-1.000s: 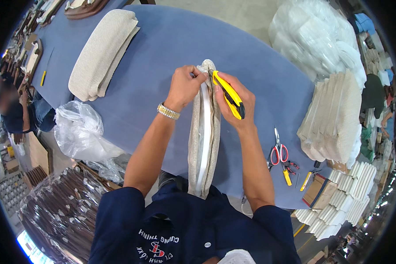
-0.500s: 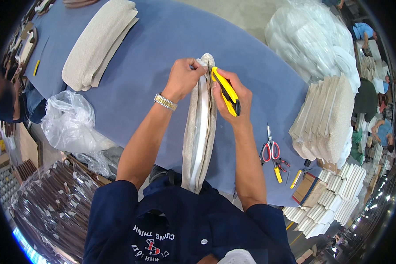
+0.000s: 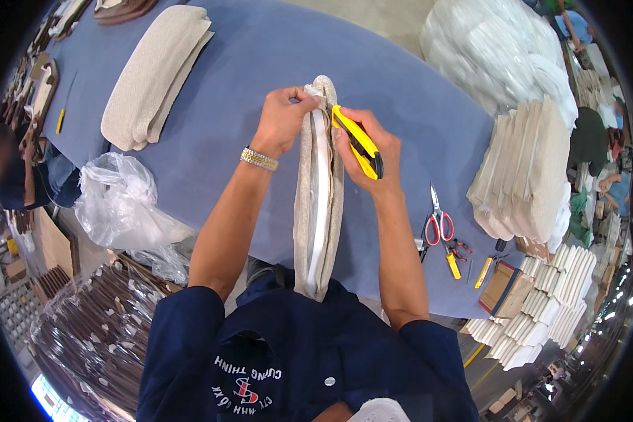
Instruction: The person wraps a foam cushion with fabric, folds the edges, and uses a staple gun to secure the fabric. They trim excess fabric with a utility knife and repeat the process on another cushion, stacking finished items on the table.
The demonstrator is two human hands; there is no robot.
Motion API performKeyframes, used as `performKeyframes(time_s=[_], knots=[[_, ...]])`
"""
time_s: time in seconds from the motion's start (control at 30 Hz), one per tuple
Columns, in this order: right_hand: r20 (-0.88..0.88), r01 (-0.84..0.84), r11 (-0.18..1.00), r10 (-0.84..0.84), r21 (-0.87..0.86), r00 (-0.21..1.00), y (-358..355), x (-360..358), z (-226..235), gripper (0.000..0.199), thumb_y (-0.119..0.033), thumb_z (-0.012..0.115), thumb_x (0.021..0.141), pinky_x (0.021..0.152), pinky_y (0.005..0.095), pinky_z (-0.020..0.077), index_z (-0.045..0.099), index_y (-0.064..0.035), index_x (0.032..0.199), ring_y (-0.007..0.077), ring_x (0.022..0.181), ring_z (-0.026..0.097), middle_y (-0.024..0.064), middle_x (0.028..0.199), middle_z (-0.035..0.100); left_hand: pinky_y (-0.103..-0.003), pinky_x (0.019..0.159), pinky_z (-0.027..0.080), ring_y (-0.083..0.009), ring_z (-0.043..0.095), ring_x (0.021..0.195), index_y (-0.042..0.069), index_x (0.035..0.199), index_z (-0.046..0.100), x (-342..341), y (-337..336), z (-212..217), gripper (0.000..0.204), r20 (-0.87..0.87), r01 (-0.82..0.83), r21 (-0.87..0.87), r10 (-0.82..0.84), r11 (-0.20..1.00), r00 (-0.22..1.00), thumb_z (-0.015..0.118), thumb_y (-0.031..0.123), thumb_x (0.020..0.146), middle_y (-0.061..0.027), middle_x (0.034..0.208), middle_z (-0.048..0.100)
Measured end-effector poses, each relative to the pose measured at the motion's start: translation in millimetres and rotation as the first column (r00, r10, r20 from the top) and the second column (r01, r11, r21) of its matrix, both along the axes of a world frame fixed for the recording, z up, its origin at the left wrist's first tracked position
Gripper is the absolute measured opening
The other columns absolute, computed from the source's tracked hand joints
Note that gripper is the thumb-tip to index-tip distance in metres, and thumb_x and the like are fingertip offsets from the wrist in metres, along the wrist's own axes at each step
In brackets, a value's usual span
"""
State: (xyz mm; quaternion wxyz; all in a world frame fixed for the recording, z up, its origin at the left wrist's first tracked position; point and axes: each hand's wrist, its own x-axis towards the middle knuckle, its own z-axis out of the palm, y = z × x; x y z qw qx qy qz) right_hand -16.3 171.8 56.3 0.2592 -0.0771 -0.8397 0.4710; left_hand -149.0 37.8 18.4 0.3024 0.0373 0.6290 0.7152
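A long beige fabric cushion (image 3: 302, 211) stands on its edge between my body and the table's middle. Its seam lies open along the top, showing a white strip (image 3: 321, 190) inside. My left hand (image 3: 283, 121) is closed, its thumb and fingers pinching the cushion's far end, where a bit of clear plastic shows. In my right hand (image 3: 380, 151) is a yellow and black utility knife (image 3: 359, 143), its front end against the fabric just right of the opening. The blade tip is too small to make out.
On the blue table (image 3: 253, 56), beige covers (image 3: 155, 77) lie at far left and more beige pieces (image 3: 520, 169) at right. Red-handled scissors (image 3: 438, 221), pliers (image 3: 460, 247) and a yellow cutter (image 3: 483, 273) sit near right. Plastic bags (image 3: 119, 200) hang at left.
Both hands and the far end of the cushion have shifted slightly up and left in view. The knife remains in my right hand and the left still pinches the end.
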Motion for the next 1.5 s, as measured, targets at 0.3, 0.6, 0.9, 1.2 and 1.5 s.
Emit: performKeyframes(time_s=[0.3,0.6,0.9,1.2,1.5], knots=[[0.092,0.003,1.0,-0.002,-0.01,0.996,-8,39,2,0.025,-0.009,0.071,0.09,0.067,0.0268,0.0535,0.071,-0.0066,0.115,0.0142,0.071,0.071,0.0073,0.088,0.075,-0.036,0.098,0.052,-0.0234,0.058,0.124,-0.001,0.081,0.064,3,1,6,0.012,0.144,-0.096,0.291,0.056,0.952,0.988,0.072,0.001,0.09,-0.0215,0.148,0.05],[0.147,0.061,0.997,-0.053,-0.052,0.988,-26,106,11,0.025,-0.01,0.071,0.09,0.067,0.0291,0.0545,0.07,-0.0055,0.115,0.0191,0.072,0.072,0.0103,0.09,0.075,-0.039,0.104,0.049,-0.023,0.053,0.128,-0.008,0.099,0.065,0,6,19,0.015,0.222,-0.113,0.341,0.037,0.933,0.974,0.072,0.001,0.09,-0.0199,0.147,0.052],[0.217,0.071,0.997,-0.062,-0.033,0.974,-57,183,17,0.028,-0.006,0.071,0.089,0.072,0.0275,0.056,0.07,-0.0034,0.117,0.0186,0.078,0.074,0.0133,0.099,0.077,-0.042,0.108,0.047,-0.03,0.062,0.122,-0.009,0.112,0.066,13,29,67,0.025,-0.041,0.012,0.239,-0.002,0.971,0.999,0.07,0.008,0.094,-0.0228,0.144,0.058],[0.19,0.119,0.991,-0.106,-0.057,0.976,-78,237,11,0.029,-0.004,0.074,0.086,0.071,0.0317,0.0584,0.071,-0.0042,0.115,0.0255,0.08,0.076,0.0134,0.099,0.076,-0.035,0.114,0.033,-0.0238,0.054,0.13,-0.003,0.089,0.071,32,58,116,0.015,-0.44,0.213,0.272,-0.076,0.938,0.895,0.072,0.012,0.091,-0.0224,0.148,0.057],[0.227,0.094,0.992,-0.072,-0.085,0.971,-87,283,19,0.029,0.0,0.075,0.084,0.07,0.0323,0.0588,0.07,-0.0034,0.113,0.0255,0.079,0.076,0.013,0.1,0.076,-0.04,0.114,0.03,-0.0236,0.048,0.134,0.001,0.089,0.072,45,65,155,0.011,-0.514,0.324,0.317,-0.126,0.891,0.848,0.071,0.012,0.091,-0.0206,0.153,0.053]])
